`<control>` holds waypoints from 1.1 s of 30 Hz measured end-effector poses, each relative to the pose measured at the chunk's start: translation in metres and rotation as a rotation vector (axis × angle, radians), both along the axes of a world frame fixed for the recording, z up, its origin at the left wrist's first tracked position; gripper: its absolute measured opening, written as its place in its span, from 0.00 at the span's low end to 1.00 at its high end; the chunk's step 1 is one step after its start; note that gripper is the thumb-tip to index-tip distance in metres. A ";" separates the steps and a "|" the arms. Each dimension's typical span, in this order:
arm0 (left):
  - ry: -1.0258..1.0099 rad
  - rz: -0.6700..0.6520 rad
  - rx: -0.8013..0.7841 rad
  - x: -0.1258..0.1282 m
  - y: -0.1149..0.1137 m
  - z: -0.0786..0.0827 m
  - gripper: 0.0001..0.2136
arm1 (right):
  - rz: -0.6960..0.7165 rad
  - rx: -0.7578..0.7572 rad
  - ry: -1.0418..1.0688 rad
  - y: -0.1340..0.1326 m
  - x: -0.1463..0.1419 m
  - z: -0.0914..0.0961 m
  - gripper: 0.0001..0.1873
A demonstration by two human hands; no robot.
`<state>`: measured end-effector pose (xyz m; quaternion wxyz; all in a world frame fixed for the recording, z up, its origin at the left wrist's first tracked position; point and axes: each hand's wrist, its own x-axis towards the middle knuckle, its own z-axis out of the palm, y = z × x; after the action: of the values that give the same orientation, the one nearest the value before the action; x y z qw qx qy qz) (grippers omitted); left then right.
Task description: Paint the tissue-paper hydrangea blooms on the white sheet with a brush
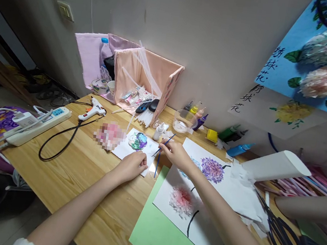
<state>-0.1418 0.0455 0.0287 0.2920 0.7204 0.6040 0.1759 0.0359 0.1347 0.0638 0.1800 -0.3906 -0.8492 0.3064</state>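
We grip a blue paintbrush (170,139) over white paper (121,148) on the desk (117,213), our right hand (177,153)'s fingers clamped on it, near a paint-smeared palette (137,141); our left hand (131,165) rests nearby, fingers curled together.

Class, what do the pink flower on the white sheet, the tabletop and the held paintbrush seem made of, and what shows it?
Pink flower: probably thin, matt paper, judging by its ruffled edges.
Tabletop: wood or wood-look laminate, slightly glossy, with visible grain.
Paintbrush in the right hand: blue handle, plastic or painted wood; too small to tell which.
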 end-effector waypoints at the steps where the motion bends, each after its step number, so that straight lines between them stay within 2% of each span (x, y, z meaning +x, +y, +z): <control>1: 0.000 0.000 -0.001 0.000 0.000 0.000 0.02 | -0.016 0.014 -0.001 0.000 0.001 0.001 0.13; 7: -0.004 0.014 -0.011 0.000 -0.001 0.000 0.01 | 0.059 0.045 -0.046 0.000 0.002 0.007 0.10; 13: -0.005 0.040 -0.040 0.001 -0.001 0.002 0.15 | 0.064 0.054 -0.042 0.001 0.002 0.003 0.09; 16: -0.003 0.045 -0.048 0.001 -0.001 0.002 0.18 | 0.087 0.042 -0.046 0.002 0.001 0.002 0.09; 19: -0.004 0.045 -0.043 0.001 -0.002 0.001 0.21 | 0.049 0.052 -0.050 0.002 0.000 0.003 0.09; 25: 0.003 0.051 -0.055 0.001 -0.001 0.002 0.24 | 0.031 0.043 -0.062 0.002 -0.002 0.006 0.10; 33: -0.004 0.045 -0.062 0.001 0.000 0.005 0.23 | 0.019 0.041 -0.065 0.003 -0.003 0.005 0.12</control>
<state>-0.1403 0.0452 0.0334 0.3116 0.6969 0.6245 0.1650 0.0329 0.1381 0.0692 0.1572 -0.3885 -0.8643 0.2780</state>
